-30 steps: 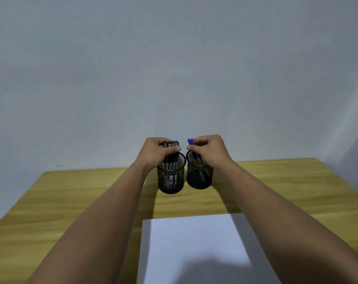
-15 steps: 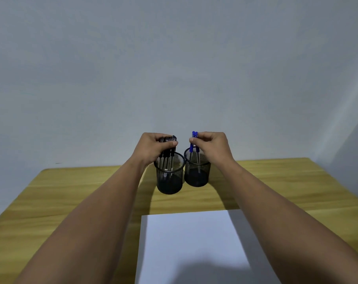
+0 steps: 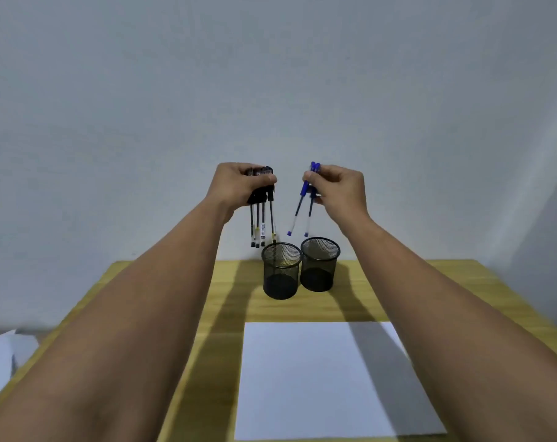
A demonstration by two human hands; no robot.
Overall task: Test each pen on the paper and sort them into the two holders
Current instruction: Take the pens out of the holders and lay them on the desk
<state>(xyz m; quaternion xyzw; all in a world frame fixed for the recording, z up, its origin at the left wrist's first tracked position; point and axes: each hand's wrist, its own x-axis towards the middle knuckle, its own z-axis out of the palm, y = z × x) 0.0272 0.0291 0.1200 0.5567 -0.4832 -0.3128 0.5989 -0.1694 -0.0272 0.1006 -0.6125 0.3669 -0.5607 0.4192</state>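
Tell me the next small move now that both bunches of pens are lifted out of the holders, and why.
Probably lower both bunches onto the table beside the paper. The left hand grips the black pens, the right hand two blue pens, so neither hand can yet take one pen to test; both holders look empty.

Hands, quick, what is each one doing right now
Left hand: grips a bunch of black pens, lifted above the holders.
Right hand: pinches two blue pens, also lifted clear.
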